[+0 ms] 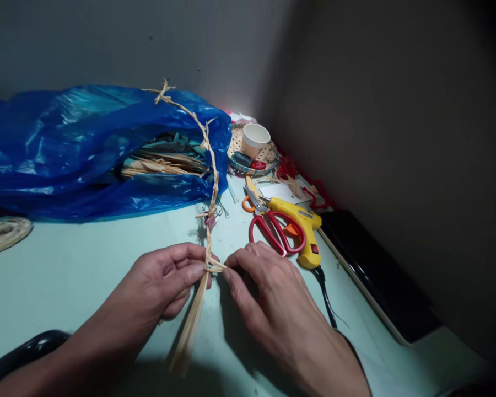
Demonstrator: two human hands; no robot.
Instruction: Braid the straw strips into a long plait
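Observation:
A pale straw braid (pixel 215 182) runs down from the blue bag toward me, with a binder clip (pixel 210 221) fixed on it partway. At its lower end my left hand (pixel 165 281) pinches the braid between thumb and fingers. Just to the right, my right hand (pixel 268 292) is closed on strands (pixel 217 266) pulled sideways out of the braid. A flat bundle of loose straw (pixel 192 325) hangs below my left fingertips toward the table's near side. The fingers of my left hand behind the braid are partly hidden.
A blue plastic bag (pixel 66 149) holding dried strips (pixel 165 165) lies at the back left. On the right are red-handled scissors (pixel 273 229), a yellow glue gun (pixel 297 215), a black tablet-like slab (pixel 376 275) and a woven basket (pixel 235 143) with a paper cup (pixel 255 138). A coiled braid (pixel 4 234) lies far left.

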